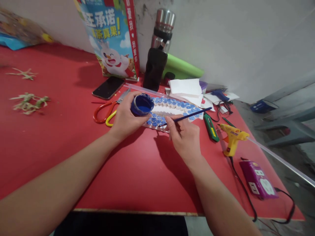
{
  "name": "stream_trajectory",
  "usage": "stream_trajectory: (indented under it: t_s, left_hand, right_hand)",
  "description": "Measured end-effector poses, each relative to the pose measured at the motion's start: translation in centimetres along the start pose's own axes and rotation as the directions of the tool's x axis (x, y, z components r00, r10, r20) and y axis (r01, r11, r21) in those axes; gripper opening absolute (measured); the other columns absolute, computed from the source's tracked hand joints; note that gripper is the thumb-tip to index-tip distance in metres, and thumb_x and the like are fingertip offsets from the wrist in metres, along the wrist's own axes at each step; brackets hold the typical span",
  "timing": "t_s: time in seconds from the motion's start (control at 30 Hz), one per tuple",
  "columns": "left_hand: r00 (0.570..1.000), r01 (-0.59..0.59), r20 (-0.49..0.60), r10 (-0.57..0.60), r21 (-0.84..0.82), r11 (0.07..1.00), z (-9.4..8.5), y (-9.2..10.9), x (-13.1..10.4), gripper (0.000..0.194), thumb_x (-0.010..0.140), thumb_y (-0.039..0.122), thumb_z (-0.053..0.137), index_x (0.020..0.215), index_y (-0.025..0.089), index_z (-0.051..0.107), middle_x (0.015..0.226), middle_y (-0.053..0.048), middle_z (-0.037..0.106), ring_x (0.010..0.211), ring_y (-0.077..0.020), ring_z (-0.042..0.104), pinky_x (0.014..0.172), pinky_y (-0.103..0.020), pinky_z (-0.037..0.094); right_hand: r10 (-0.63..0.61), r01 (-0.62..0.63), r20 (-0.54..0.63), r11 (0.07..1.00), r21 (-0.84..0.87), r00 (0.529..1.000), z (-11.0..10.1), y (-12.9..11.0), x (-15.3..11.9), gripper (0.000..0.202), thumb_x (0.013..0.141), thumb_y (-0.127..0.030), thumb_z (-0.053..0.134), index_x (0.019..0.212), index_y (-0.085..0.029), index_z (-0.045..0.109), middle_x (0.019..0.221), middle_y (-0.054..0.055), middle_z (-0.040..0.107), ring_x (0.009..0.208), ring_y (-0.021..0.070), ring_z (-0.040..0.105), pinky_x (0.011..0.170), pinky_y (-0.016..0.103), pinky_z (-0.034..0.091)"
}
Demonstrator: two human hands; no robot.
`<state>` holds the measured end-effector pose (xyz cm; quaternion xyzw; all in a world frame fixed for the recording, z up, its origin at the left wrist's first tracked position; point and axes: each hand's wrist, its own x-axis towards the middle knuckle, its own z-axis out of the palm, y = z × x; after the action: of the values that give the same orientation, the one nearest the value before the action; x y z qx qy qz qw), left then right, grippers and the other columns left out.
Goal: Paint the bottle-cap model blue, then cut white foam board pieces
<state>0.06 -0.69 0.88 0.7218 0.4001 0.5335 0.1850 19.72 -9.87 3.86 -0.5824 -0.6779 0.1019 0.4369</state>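
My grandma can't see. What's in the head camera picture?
The left hand holds an open blue paint jar, the right hand a thin brush over a white, blue-dotted piece. Scissors and a glue gun lie on the red table.

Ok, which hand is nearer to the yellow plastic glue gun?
Right: the right hand is a short way left of the glue gun; the left hand is farther left, holding the open dark-blue paint jar.

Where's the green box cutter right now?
Head view, right of centre: the green box cutter lies on the red table, between the right hand and the yellow glue gun.
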Motion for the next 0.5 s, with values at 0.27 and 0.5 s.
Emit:
stream_trajectory:
  t_s: [0.27, 0.5]
  left_hand:
    - [1.0, -0.003, 0.004, 0.003, 0.004, 1.0, 0.01, -0.04, -0.01, 0.056, 0.071, 0.024, 0.088, 0.121, 0.025, 0.062, 0.123, -0.007, 0.071, 0.119, -0.031, 0.069, 0.108, -0.049, 0.056]
    - [1.0, -0.017, 0.005, 0.017, -0.006, 1.0, 0.01, -0.07, 0.04, 0.056, 0.071, 0.022, 0.088, 0.12, 0.025, 0.062, 0.121, -0.007, 0.072, 0.117, -0.0305, 0.069, 0.107, -0.048, 0.056]
  right_hand:
    - [-0.005, 0.004, 0.009, 1.0, 0.029, 1.0, -0.05, 0.03, 0.01, 0.028, 0.107, -0.041, 0.056, 0.096, -0.019, 0.07, 0.07, 0.002, 0.072, 0.061, 0.016, 0.066, 0.062, 0.029, 0.046]
    - [-0.006, 0.007, -0.006, 1.0, 0.03, 1.0, -0.12, -0.03, -0.03, 0.027, 0.107, -0.039, 0.056, 0.098, -0.019, 0.071, 0.069, 0.002, 0.071, 0.057, 0.0144, 0.063, 0.06, 0.028, 0.045]
